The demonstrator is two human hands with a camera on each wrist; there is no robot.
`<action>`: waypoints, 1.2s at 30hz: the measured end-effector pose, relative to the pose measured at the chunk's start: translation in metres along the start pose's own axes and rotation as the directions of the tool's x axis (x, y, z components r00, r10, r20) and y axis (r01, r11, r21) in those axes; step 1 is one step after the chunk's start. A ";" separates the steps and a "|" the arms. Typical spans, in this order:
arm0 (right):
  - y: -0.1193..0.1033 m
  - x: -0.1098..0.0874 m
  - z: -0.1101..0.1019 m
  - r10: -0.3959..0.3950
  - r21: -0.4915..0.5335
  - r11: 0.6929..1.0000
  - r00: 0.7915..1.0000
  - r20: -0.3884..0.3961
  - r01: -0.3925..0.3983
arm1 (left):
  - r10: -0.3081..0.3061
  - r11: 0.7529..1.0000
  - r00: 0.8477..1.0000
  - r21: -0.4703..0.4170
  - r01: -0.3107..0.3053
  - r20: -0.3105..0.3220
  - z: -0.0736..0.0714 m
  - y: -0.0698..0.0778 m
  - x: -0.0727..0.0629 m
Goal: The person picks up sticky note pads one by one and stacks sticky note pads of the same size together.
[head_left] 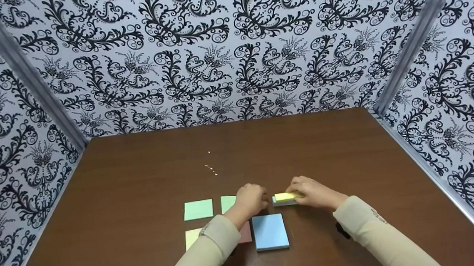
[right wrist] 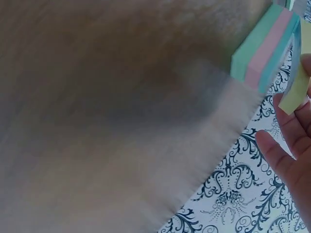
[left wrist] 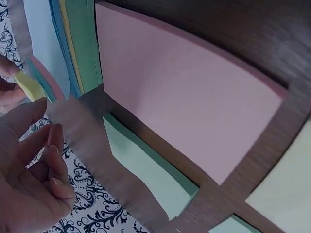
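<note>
My right hand [head_left: 313, 192] pinches the right end of a yellow sticky note pad [head_left: 284, 196]. That pad lies over a small stack of sticky note pads [head_left: 281, 203]; green, pink and teal layers of the stack [right wrist: 262, 51] show in the right wrist view. Just left of the stack is my left hand [head_left: 250, 198], its fingers loosely bent and nothing visible in them. Nearer the body lies a thick blue sticky note pad [head_left: 270, 231]. Beside it, the left forearm partly hides a pink pad [head_left: 245, 233], seen whole in the left wrist view.
Two light green pads, one at the far left [head_left: 198, 210] and one partly behind the left hand [head_left: 227, 202], lie on the brown table [head_left: 140, 177]. A pale yellow pad [head_left: 192, 237] is half under the left sleeve. White specks [head_left: 211, 168] dot the table farther back. Patterned walls [head_left: 232, 66] surround it.
</note>
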State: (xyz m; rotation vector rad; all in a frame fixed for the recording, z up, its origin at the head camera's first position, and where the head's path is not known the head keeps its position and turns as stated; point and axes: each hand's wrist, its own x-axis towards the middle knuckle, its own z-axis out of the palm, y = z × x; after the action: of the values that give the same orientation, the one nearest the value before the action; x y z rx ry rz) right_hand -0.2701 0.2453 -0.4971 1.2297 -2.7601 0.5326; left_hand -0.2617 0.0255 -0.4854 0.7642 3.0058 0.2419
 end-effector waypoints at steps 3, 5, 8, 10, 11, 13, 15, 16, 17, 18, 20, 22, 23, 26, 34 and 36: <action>0.001 -0.001 0.002 0.028 0.006 1.000 1.000 0.006 -0.028 | 0.015 0.999 1.000 0.045 -0.015 -0.003 0.002 0.003 0.002; 0.002 0.000 0.002 0.045 0.015 0.999 0.999 0.011 -0.045 | 0.021 0.998 1.000 0.056 -0.021 -0.006 0.004 0.004 0.003; 0.001 0.000 0.004 0.065 0.031 0.997 0.998 0.023 -0.066 | 0.030 0.998 0.999 0.062 -0.029 -0.017 0.006 0.005 0.006; 0.000 0.001 0.004 0.071 0.042 0.997 0.997 0.033 -0.072 | 0.030 0.998 0.999 0.061 -0.028 -0.022 0.007 0.005 0.007; 0.000 0.001 0.005 0.074 0.045 0.996 0.997 0.039 -0.075 | 0.028 0.998 0.999 0.058 -0.026 -0.026 0.008 0.005 0.008; -0.001 0.001 0.005 0.085 0.042 0.995 0.995 0.049 -0.087 | 0.024 0.998 0.999 0.059 -0.022 -0.028 0.010 0.004 0.009; -0.001 0.000 0.005 0.100 0.038 0.994 0.993 0.057 -0.102 | 0.021 0.998 1.000 0.061 -0.020 -0.021 0.011 0.004 0.010; -0.001 0.000 0.005 0.111 0.038 0.993 0.992 0.062 -0.113 | 0.020 0.998 1.000 0.062 -0.019 -0.017 0.012 0.004 0.011; -0.001 -0.001 0.004 0.124 0.037 0.991 0.990 0.067 -0.127 | 0.020 0.998 1.000 0.061 -0.020 -0.011 0.013 0.004 0.011; -0.001 -0.001 0.004 0.137 0.036 0.990 0.988 0.072 -0.139 | 0.021 0.998 1.000 0.058 -0.021 -0.003 0.013 0.004 0.012; -0.001 -0.001 0.003 0.154 0.036 0.987 0.985 0.079 -0.158 | 0.021 0.999 1.000 0.048 -0.022 0.011 0.014 0.004 0.013; -0.001 -0.001 0.001 0.164 0.026 0.986 0.983 0.085 -0.167 | 0.022 0.999 1.000 0.037 -0.023 0.021 0.015 0.005 0.014; -0.001 -0.001 0.001 0.163 0.018 0.986 0.983 0.086 -0.165 | 0.023 0.999 0.999 0.032 -0.024 0.024 0.015 0.006 0.015; -0.001 0.000 0.001 0.142 -0.003 0.990 0.987 0.079 -0.142 | 0.029 0.999 0.999 0.024 -0.030 0.015 0.015 0.008 0.016; 0.000 0.002 0.006 0.104 -0.031 0.994 0.993 0.048 -0.102 | 0.026 1.000 1.000 -0.003 -0.026 -0.011 0.016 0.010 0.019; 0.000 0.001 0.007 0.103 -0.036 0.994 0.994 0.045 -0.101 | 0.021 1.000 1.000 -0.022 -0.021 -0.007 0.017 0.010 0.019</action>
State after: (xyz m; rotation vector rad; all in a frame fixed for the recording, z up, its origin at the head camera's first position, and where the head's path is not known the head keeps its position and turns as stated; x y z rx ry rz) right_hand -0.2707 0.2423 -0.5032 1.1134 -2.8713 0.4689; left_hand -0.2726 0.0460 -0.5001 0.7945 2.9980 0.2786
